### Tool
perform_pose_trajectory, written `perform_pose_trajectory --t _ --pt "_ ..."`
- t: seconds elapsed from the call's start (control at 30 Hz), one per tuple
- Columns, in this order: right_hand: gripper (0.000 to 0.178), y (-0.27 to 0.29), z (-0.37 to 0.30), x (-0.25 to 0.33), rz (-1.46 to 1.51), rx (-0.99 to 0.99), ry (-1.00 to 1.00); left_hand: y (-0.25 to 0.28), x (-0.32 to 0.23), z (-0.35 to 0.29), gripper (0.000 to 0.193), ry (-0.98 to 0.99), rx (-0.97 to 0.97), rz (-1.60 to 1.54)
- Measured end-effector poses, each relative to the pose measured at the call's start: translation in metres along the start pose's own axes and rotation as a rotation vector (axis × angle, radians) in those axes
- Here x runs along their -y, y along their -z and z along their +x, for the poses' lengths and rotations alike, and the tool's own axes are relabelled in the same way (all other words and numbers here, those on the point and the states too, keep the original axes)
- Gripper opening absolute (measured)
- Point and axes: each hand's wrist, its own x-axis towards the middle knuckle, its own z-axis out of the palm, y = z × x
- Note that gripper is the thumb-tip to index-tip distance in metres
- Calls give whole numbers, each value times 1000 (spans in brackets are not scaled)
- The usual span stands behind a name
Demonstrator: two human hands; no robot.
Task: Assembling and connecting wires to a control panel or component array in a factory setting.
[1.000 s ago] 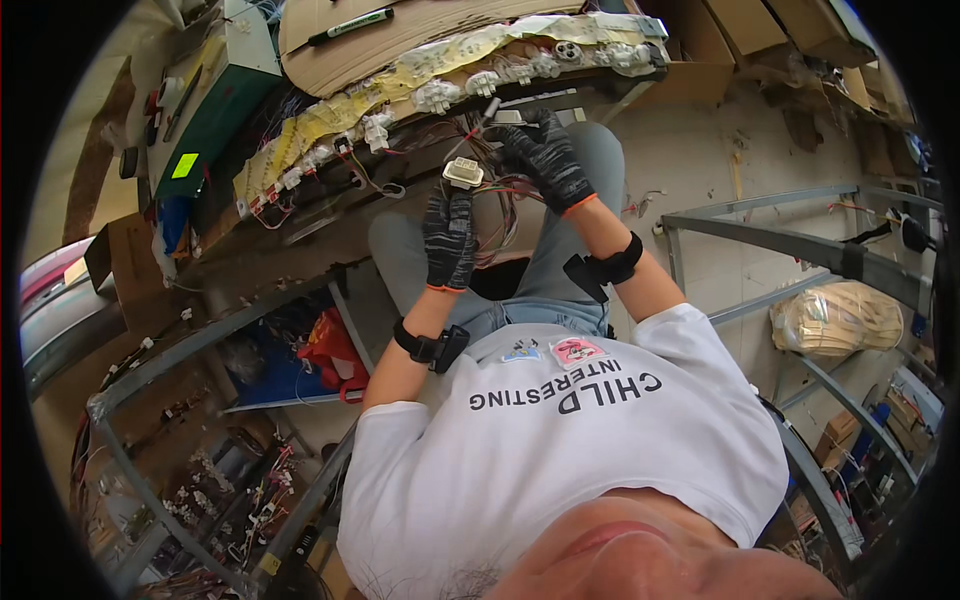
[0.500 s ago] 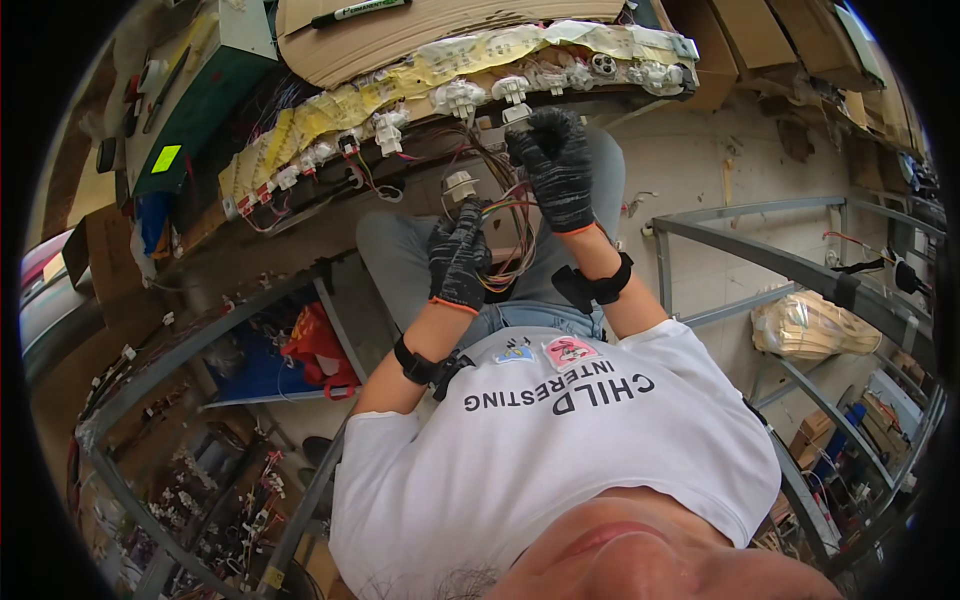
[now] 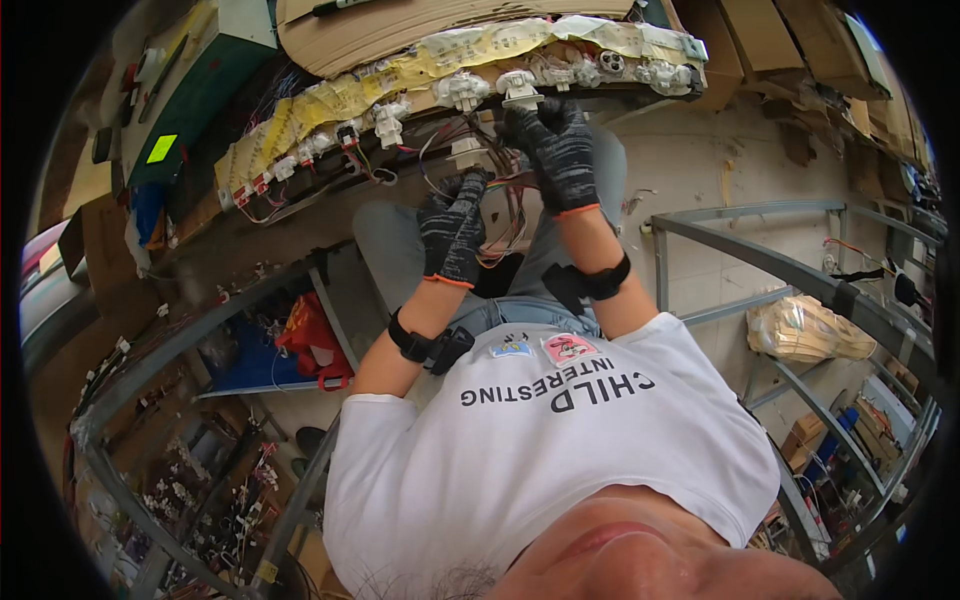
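Both my hands wear dark knit gloves with orange cuffs. My left hand (image 3: 453, 228) is closed on a small white plug connector (image 3: 466, 152) with red and dark wires (image 3: 505, 232) trailing from it, just below the bench edge. My right hand (image 3: 556, 147) reaches higher, fingers curled around a white connector (image 3: 519, 87) at the edge of the workbench (image 3: 330, 200). A row of white connectors (image 3: 385, 122) lines that edge on yellow-taped harness board. Black bands circle both wrists.
Cardboard sheets (image 3: 400, 25) lie on the bench top. A green mat (image 3: 195, 95) with a yellow note sits at the left. Grey metal rack frames (image 3: 770, 255) stand to the right, with a wrapped bundle (image 3: 810, 330). A red bag (image 3: 310, 340) and blue bin lie under the bench.
Both hands have risen toward the bench edge. My right hand moved up from the wire bundle to the row of white connectors, and my left hand followed with its plug.
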Motion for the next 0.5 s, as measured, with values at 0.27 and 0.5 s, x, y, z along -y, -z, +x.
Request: perform_pose_trajectory --t 0.27,0.5 --pt "28 13 0 -12 -603 338 -35 -7 -4 11 24 -104 30 168" --pt "24 17 5 -28 -425 290 8 12 14 17 33 183 37 -608"
